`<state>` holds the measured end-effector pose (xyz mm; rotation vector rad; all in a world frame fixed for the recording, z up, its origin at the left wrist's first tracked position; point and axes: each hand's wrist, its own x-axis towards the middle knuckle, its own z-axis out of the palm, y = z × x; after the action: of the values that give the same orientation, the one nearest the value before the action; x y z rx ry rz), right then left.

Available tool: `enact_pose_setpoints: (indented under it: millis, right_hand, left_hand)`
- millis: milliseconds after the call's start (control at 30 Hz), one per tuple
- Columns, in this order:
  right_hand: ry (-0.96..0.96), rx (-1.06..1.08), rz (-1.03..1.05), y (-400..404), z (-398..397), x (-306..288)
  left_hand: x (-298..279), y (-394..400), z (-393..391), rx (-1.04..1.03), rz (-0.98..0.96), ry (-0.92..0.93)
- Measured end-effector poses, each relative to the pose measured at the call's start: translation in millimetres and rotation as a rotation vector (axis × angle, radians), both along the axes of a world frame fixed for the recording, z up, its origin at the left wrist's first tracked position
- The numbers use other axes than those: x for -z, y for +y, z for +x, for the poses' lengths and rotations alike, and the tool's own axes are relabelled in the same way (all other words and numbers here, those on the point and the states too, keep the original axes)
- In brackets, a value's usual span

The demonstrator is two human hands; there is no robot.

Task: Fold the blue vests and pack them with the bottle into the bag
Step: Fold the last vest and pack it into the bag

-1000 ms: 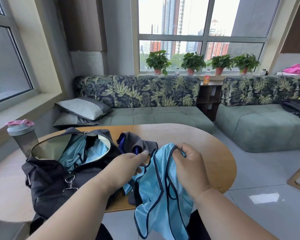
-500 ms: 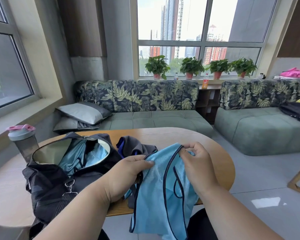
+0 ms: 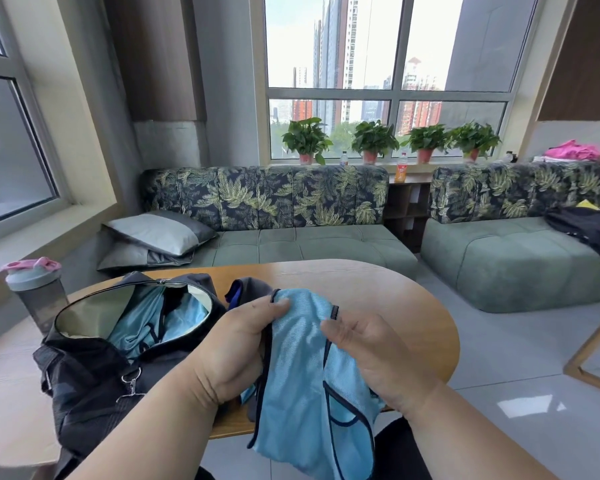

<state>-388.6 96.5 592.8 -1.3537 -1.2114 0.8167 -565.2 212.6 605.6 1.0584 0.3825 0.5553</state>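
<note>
Wood-grained and rounded at its far end, the table (image 3: 378,292) is seen beneath both hands, with a green sofa (image 3: 305,240) carrying leaf-patterned back cushions well beyond them and four potted plants (image 3: 374,140) lined up on the windowsill behind it. A light blue vest (image 3: 302,386) with dark trim is held up between the two hands and hangs down past the near table edge. Its upper left edge is pinched by the left hand (image 3: 236,344), whose thumb is laid on top of the fabric while the fingers are curled underneath. The right hand (image 3: 364,348) is turned palm-up against the vest's right side, its fingers curled round the dark-trimmed edge. To the left of the left hand, a black bag (image 3: 94,372) is seen lying on the table with its zip opening spread wide, and another blue vest (image 3: 146,323) is already packed inside it. Just beyond the left hand's fingertips, a dark grey garment (image 3: 250,289) with a blue edge is lying on the table beside the bag. Further left, past the bag, a bottle (image 3: 37,292) with a dark body and a pink-and-grey lid is standing upright on the table. Two grey pillows (image 3: 160,233) are stacked on the sofa's left end.
</note>
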Motion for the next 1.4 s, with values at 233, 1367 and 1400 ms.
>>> enact_pose_setpoints:
  millis: [233, 1367, 1400]
  right_hand:
    - [-0.036, 0.067, 0.070, 0, 1, -5]
    - [0.154, 0.090, 0.287, -8, 5, -40]
    - [0.239, 0.053, 0.291, -9, 7, -41]
  left_hand:
    - [-5, 7, -5, -0.174, 0.081, 0.096]
    - [-41, 0, -21, -0.233, 0.425, -0.085]
    - [-44, -2, -21, -0.217, 0.341, -0.145]
